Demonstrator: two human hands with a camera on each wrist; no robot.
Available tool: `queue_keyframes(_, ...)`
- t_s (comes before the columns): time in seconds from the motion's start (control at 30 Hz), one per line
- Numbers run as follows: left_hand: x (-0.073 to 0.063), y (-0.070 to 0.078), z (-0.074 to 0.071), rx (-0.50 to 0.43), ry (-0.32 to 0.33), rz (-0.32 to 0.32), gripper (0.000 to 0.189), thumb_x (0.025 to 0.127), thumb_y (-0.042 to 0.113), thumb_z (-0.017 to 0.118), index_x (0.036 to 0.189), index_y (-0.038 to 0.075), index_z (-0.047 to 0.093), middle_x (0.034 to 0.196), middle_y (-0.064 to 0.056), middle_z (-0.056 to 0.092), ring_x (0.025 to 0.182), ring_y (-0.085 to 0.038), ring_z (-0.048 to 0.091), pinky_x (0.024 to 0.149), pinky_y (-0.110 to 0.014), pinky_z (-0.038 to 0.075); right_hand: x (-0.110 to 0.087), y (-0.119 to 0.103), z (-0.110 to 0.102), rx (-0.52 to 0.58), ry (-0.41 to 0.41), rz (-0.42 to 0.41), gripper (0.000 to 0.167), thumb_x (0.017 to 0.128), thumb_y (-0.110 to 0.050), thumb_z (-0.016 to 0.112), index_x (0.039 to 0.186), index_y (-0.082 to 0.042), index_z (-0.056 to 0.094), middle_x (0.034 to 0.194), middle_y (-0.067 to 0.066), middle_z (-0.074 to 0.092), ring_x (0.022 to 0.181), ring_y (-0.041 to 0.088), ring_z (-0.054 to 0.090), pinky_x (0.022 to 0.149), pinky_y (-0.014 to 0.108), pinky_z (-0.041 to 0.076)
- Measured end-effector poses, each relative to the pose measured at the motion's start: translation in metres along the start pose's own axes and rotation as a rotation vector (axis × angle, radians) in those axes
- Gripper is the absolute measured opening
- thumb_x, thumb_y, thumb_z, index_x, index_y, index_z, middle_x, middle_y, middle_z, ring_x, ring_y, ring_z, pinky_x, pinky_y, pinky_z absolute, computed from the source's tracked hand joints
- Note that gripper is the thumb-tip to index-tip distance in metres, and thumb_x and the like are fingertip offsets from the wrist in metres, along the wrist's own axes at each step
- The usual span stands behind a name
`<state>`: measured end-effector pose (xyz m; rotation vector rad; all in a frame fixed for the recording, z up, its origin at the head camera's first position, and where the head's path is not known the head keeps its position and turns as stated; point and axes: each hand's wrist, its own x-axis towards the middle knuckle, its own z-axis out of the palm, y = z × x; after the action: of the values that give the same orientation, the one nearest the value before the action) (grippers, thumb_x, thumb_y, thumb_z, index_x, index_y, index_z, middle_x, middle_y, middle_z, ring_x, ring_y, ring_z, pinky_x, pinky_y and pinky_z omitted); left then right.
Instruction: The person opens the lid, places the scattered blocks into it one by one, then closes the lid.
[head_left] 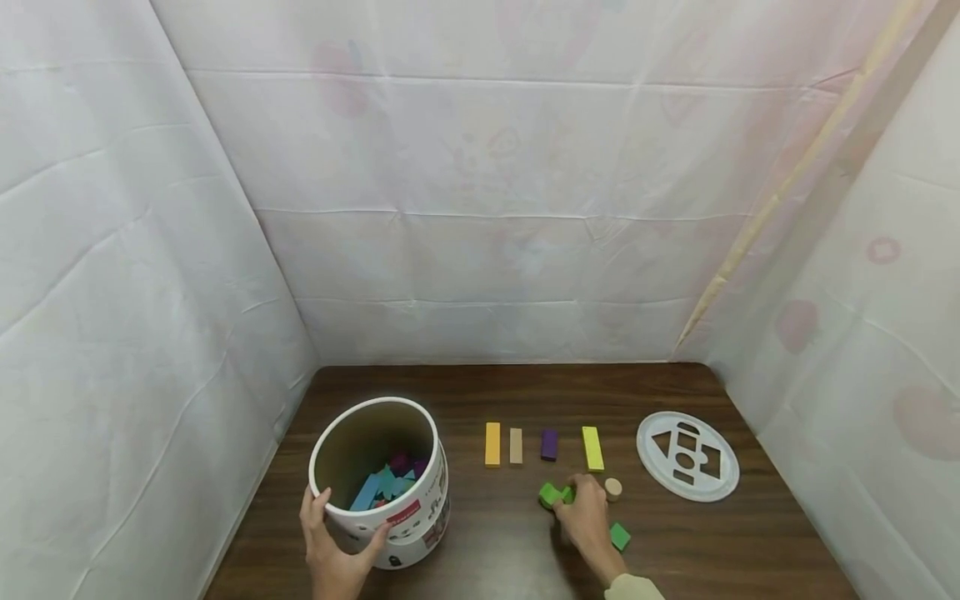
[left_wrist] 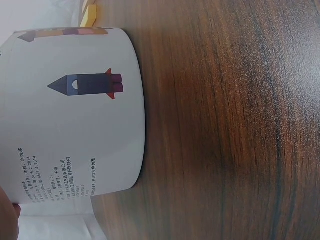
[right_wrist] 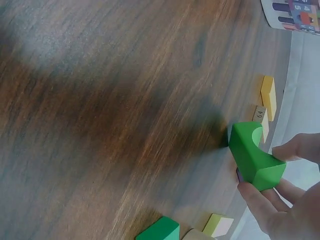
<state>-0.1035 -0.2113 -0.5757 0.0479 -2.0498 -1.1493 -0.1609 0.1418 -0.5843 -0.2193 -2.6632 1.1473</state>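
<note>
My right hand pinches a bright green arch block between thumb and fingers, low over the table. Its curved notch shows in the right wrist view. Beside this hand lie a small round wooden block and a darker green block. On the left, my left hand grips a white printed bucket near its rim, fingers at the left and thumb on the front wall. Blue, teal, red and purple blocks lie inside the bucket. In the left wrist view, a rocket picture marks the bucket's wall.
Beyond the right hand, an orange block, a tan block, a purple block and a yellow block stand in a row. A white lid with shaped holes lies at the right. White cloth encloses the brown table.
</note>
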Motion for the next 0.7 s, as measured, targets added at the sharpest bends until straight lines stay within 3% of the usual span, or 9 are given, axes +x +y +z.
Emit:
queue_keyframes(0.33,-0.0008,-0.0008,0.0008,0.020,-0.003,-0.013,0.104,0.051,0.009,0.091,0.138,0.006,0.035,0.149,-0.023,0.022,0.127,-0.050,0.028,0.093,-0.071,0.029,-0.0043,0.0004,-0.0047,-0.027,-0.009,-0.057,0.030,0.060,0.004,0.070,0.090,0.008,0.066,0.081,0.010,0.058,0.069,0.019,0.052,0.056,0.027,0.044)
queue_keyframes(0.7,-0.0005,0.0028,0.0007,0.017,0.008,-0.001,0.103,0.051,0.009,0.090,0.139,0.008,0.035,0.148,-0.024,0.023,0.126,-0.052,0.029,0.091,-0.073,0.029,-0.0033,-0.0076,-0.0090,-0.057,-0.057,-0.035,0.032,0.063,0.001,0.072,0.094,0.007,0.066,0.086,0.011,0.059,0.070,0.018,0.052,0.055,0.027,0.044)
